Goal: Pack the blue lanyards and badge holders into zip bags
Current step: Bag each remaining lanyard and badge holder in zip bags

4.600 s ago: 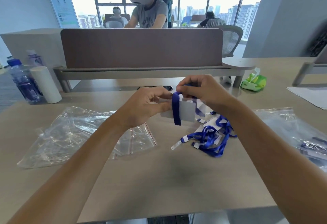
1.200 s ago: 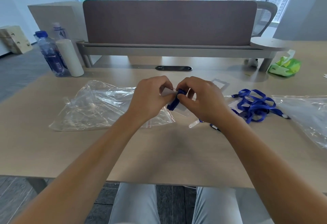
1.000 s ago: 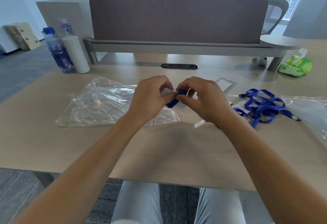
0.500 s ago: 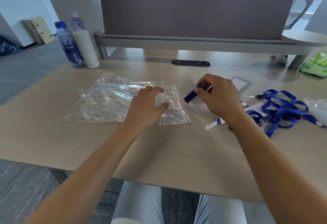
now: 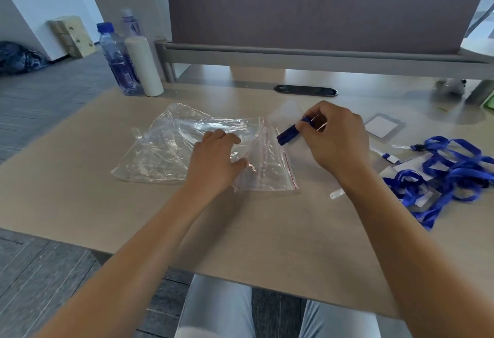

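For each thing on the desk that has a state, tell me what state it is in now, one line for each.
Left hand: pinches the top zip bag.
Right hand: holds the rolled lanyard with its holder.
Top zip bag: on the bag pile, mouth edge lifted.
Rolled lanyard: wound up, held above the desk near the bag mouth.
Lanyard pile: loose, tangled, on the desk.
Spare holder: flat on the desk.
Blue-capped bottle: upright, capped.

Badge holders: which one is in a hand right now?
The rolled badge holder wrapped in blue lanyard, pinched by the right hand beside the zip bag. The other badge holder lies flat on the table, untouched.
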Tool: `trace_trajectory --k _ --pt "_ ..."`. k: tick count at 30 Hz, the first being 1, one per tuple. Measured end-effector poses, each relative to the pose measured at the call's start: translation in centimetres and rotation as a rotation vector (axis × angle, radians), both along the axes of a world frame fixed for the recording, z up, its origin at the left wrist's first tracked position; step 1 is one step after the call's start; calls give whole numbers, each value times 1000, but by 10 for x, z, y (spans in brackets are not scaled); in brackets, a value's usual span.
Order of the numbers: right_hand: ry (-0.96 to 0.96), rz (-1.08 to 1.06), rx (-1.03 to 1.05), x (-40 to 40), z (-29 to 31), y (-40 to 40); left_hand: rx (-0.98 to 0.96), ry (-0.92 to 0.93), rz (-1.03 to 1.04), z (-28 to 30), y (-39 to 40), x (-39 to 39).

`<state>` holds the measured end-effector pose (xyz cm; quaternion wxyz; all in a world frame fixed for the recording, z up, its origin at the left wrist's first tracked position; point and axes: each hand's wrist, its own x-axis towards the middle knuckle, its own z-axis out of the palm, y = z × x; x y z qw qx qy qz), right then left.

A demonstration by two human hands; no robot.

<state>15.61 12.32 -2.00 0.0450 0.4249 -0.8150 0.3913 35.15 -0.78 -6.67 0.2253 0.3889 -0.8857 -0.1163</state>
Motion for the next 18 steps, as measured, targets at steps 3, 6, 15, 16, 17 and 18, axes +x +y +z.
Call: trace_trajectory --k 3,6,15,16,17,18 --pt "-14 -60 -7 -4 0 -2 -18 49 -23 5 3 -13" --pt "-32 -109 14 -12 -3 5 -15 29 -53 8 13 -37" --pt "-98 -141 16 -43 -15 33 -60 -179 126 13 30 -98" --pt "-107 -133 5 -44 -16 34 -62 -204 136 13 30 -100" --pt "-117 -125 -9 -45 -17 36 -58 -225 141 12 30 -101" --pt "-130 -115 -26 -46 -19 37 -53 -239 142 11 30 -102"
